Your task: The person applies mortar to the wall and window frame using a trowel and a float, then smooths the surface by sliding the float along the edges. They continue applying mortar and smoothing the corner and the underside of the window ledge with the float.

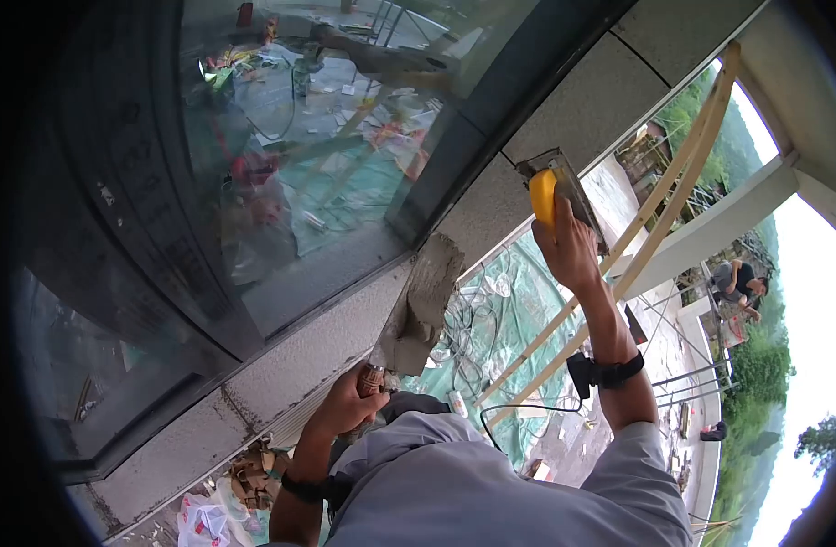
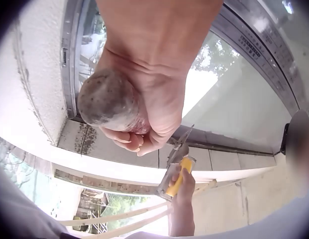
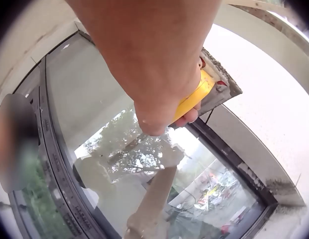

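Observation:
My left hand (image 1: 343,408) grips the wooden handle (image 1: 371,379) of a trowel. Grey mortar (image 1: 429,296) covers its blade, held up beside the ledge under the window. In the left wrist view the rounded butt of the handle (image 2: 105,99) sticks out of the fist. Higher up and to the right, my right hand (image 1: 571,253) holds a plastering trowel by its yellow handle (image 1: 543,197). That tool's flat metal plate (image 1: 584,202) lies over the grey wall panel (image 1: 577,109) next to the window frame. The right wrist view shows fingers wrapped round the yellow handle (image 3: 196,98).
A large dark-framed window (image 1: 327,182) runs along the wall and reflects the surroundings. Long wooden poles (image 1: 664,214) slant across the right. Below lie a green sheet (image 1: 518,283), tangled cable and a white plastic bag (image 1: 202,521). Another person (image 1: 739,281) sits far off at right.

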{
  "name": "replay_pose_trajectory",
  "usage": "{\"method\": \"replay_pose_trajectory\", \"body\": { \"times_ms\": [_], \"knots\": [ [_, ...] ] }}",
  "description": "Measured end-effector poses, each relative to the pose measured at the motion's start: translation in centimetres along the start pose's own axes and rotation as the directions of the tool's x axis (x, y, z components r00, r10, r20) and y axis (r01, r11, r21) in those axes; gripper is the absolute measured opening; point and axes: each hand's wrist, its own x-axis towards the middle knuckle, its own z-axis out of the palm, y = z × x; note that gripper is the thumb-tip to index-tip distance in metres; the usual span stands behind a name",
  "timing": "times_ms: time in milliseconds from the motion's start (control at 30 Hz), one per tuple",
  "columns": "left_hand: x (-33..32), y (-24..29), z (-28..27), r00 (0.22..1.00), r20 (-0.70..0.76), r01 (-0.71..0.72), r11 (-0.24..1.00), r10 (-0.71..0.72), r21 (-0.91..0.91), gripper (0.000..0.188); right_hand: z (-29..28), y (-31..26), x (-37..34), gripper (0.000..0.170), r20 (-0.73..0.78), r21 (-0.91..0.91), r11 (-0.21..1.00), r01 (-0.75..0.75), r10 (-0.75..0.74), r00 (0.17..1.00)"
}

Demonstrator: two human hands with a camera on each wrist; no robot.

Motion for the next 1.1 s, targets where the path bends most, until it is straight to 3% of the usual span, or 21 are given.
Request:
{"method": "replay_pose_trajectory", "body": {
  "times_ms": [67, 200, 633, 800, 833, 900, 1100],
  "knots": [
    [-1.5, -0.6, -0.7, 1.0, -0.017, -0.02, 1.0, 0.02, -0.009, 0.025, 0.2, 0.0, 2.0, 0.044, 0.106, -0.106, 0.993, -0.046, 0.057, 0.993],
    [-3.8, -2.1, -1.6, 0.998, -0.045, -0.035, 0.998, 0.032, -0.055, 0.026, 2.6, 0.4, 4.3, 0.048, 0.073, -0.203, 0.978, 0.04, -0.025, 0.997],
    [-6.9, -4.0, -3.1, 0.998, -0.047, -0.034, 0.999, 0.033, -0.022, 0.034, 4.7, -1.1, 7.2, 0.051, 0.105, -0.329, 0.943, -0.046, 0.085, 0.991],
    [-7.5, -3.4, -2.8, 0.995, -0.083, -0.062, 0.995, 0.056, -0.077, 0.028, 5.3, -1.4, 6.7, 0.049, 0.019, -0.416, 0.908, -0.055, 0.069, 0.997],
    [-7.7, -3.3, -2.9, 0.994, -0.089, -0.067, 0.994, 0.059, -0.082, 0.028, 5.4, -1.3, 6.6, 0.049, 0.021, -0.418, 0.907, -0.047, 0.061, 0.998],
    [-7.9, -3.4, -3.1, 0.996, -0.087, -0.033, 0.998, 0.027, -0.059, 0.027, 5.0, -1.6, 5.9, 0.049, -0.132, -0.441, 0.89, -0.116, 0.064, 0.989],
    [-7.2, -3.6, -3.6, 0.998, -0.067, -0.012, 0.998, 0.009, -0.054, 0.027, 0.4, 0.5, 4.5, 0.056, 0.007, -0.304, 0.952, -0.03, 0.034, 0.999]
  ]
}}
